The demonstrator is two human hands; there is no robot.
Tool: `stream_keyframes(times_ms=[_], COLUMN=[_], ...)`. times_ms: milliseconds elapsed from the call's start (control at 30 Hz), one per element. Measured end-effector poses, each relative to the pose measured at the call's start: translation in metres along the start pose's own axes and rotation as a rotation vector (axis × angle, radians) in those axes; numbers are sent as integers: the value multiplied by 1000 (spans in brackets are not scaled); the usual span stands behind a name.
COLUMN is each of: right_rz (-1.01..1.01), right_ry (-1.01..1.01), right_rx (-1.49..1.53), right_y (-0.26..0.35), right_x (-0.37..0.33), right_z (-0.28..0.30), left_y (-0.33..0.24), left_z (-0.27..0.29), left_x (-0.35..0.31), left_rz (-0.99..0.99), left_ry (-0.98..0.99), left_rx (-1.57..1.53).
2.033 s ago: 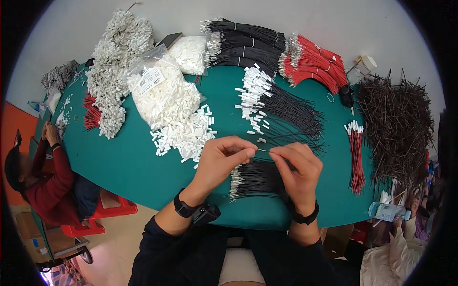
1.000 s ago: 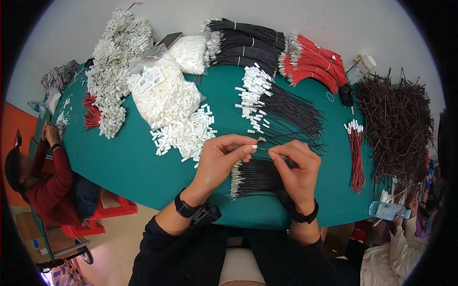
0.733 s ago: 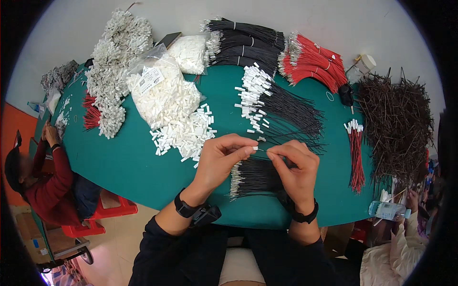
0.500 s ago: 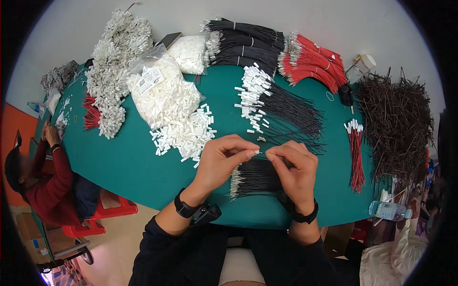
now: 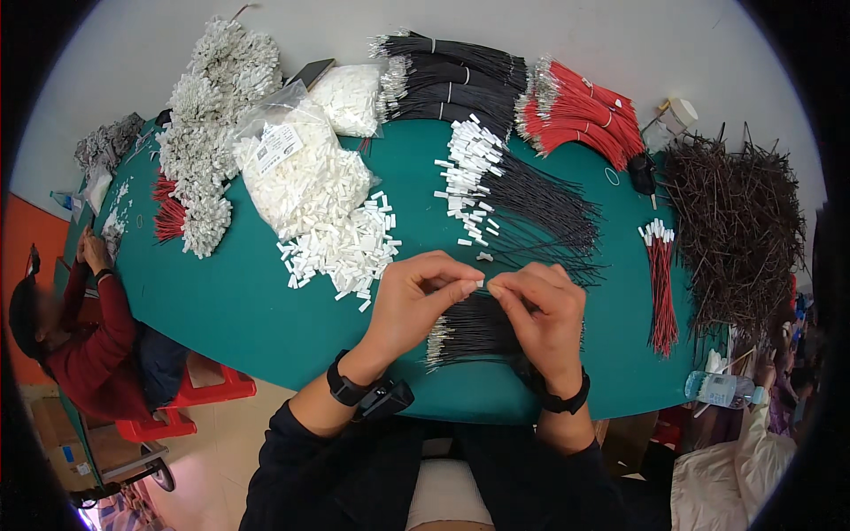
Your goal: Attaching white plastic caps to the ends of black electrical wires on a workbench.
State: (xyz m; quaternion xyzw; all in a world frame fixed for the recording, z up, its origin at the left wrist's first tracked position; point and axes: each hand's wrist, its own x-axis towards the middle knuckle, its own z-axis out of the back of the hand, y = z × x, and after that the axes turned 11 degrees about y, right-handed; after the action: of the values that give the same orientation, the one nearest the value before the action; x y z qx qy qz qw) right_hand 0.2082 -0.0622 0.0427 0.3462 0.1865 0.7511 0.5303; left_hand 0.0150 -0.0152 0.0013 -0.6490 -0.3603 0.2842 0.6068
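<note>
Between the thumb and forefinger of my left hand [image 5: 409, 296], closed in a pinch, is a small white connector housing [image 5: 479, 283]. My right hand [image 5: 542, 305] is also pinched, right beside the housing, on a thin wire mostly hidden by the fingers. Under both hands lies a bundle of black wires [image 5: 478, 329] with bare metal ends to the left. Beyond them is a fanned pile of black wires [image 5: 549, 208] with white housings [image 5: 474, 168] on their left ends. Loose white housings [image 5: 341, 258] spill from a clear plastic bag [image 5: 297, 168] at the left.
Bundled black wires [image 5: 460, 84] and red wires [image 5: 589, 115] line the green table's [image 5: 266, 327] far edge. A red wire bunch [image 5: 660, 288], a dark tangled heap [image 5: 735, 230] and a plastic bottle [image 5: 722, 389] are at right. Another person [image 5: 93, 336] sits at far left.
My right hand has moved slightly left, closing the small gap to the white connector housing. The thin metal tip seen between the hands earlier is no longer visible. My left hand stays nearly still.
</note>
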Motion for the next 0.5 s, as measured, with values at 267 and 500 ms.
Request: stream_keyframes(times_ms=[267,500], right_rz=[68,71], right_ry=[-99,707], right_rx=[-442,-26], right_y=[-25,-11], right_x=[15,-4], right_z=[7,-6], left_y=[-15,-33], left_z=[18,67], left_x=[11,-35], left_rz=[-122,45], left_ry=[-259,76], left_rx=[571,1151])
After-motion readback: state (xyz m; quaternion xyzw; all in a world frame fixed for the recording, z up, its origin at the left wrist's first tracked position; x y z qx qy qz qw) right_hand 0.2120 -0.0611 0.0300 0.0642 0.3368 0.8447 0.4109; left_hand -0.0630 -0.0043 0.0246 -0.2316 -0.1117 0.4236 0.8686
